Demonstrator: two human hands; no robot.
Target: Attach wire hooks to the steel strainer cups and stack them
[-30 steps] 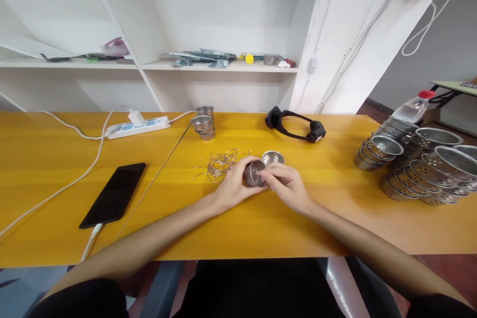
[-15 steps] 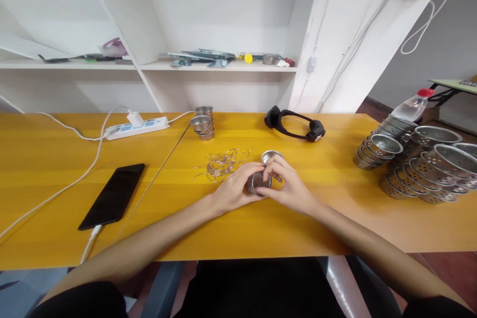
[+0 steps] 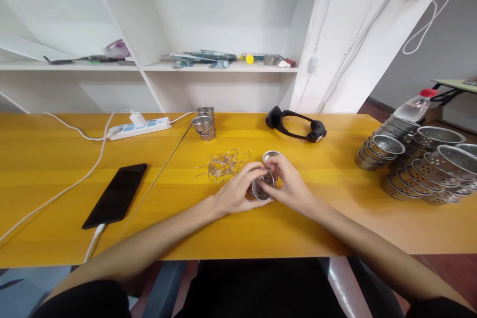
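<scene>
A small perforated metal cup (image 3: 263,190) is tilted on its side, its round mouth turned toward me. My left hand (image 3: 238,190) is closed round the cup's left side, fingers over the top. My right hand (image 3: 286,183) grips its right side, with the thumb reaching into the mouth; whether those fingers also hold a wire, I cannot tell. Just behind my hands stands another metal cup (image 3: 271,154), partly covered by my right fingers. A loose heap of thin bent metal wires (image 3: 223,165) lies to the left of that cup.
Nested perforated cups (image 3: 428,171) crowd the right side, near a red-capped bottle (image 3: 413,106). A smaller cup stack (image 3: 204,124) stands at the back. A black headset-like band (image 3: 294,124), a phone (image 3: 115,195) and a power strip (image 3: 139,128) rest on the yellow table (image 3: 186,233).
The cup in my hands has turned so its mouth faces me more. My right thumb has moved from the rim into the mouth. The view has shifted slightly.
</scene>
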